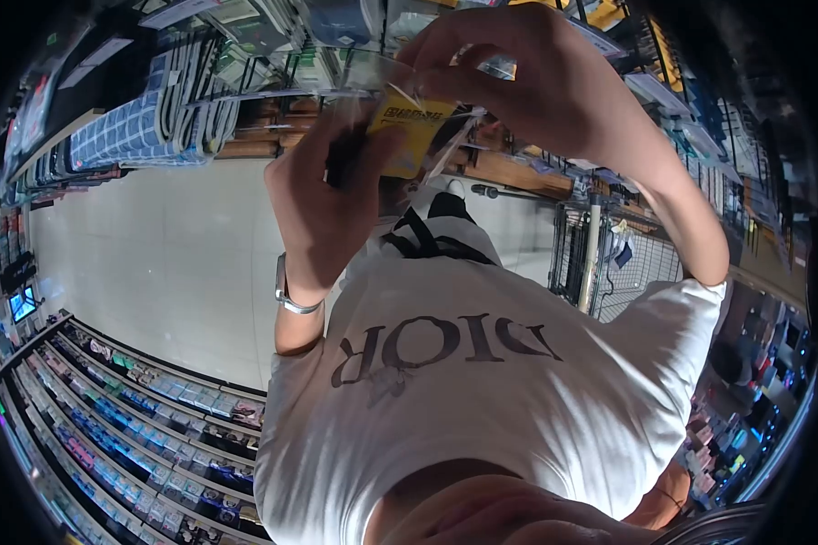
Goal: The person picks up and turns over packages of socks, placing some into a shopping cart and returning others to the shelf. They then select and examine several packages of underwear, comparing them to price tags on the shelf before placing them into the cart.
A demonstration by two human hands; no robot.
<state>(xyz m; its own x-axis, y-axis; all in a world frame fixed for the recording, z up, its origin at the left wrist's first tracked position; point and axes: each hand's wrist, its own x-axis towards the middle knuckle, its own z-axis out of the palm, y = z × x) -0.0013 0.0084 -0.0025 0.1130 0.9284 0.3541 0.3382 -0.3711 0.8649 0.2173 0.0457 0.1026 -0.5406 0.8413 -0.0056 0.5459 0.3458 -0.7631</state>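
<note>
In front of my chest I hold a clear plastic packet with a yellow printed card [416,136] in it. My left hand [318,204], with a watch [293,292] at its wrist, is closed around the packet's left side. A dark part shows between its fingers; what it is I cannot make out. From above, my right hand [563,95] curls over, thumb and fingers pinched at the packet's upper plastic edge. Glare on the plastic hides the rest of the contents.
Racks of hanging packaged goods stand close ahead, including blue checked fabric items [123,132] at left. A wire cart [632,272] stands by my right side. Long shelves of small packs [154,427] run at lower left, near a lit screen [23,303]. Pale floor [164,245] lies between.
</note>
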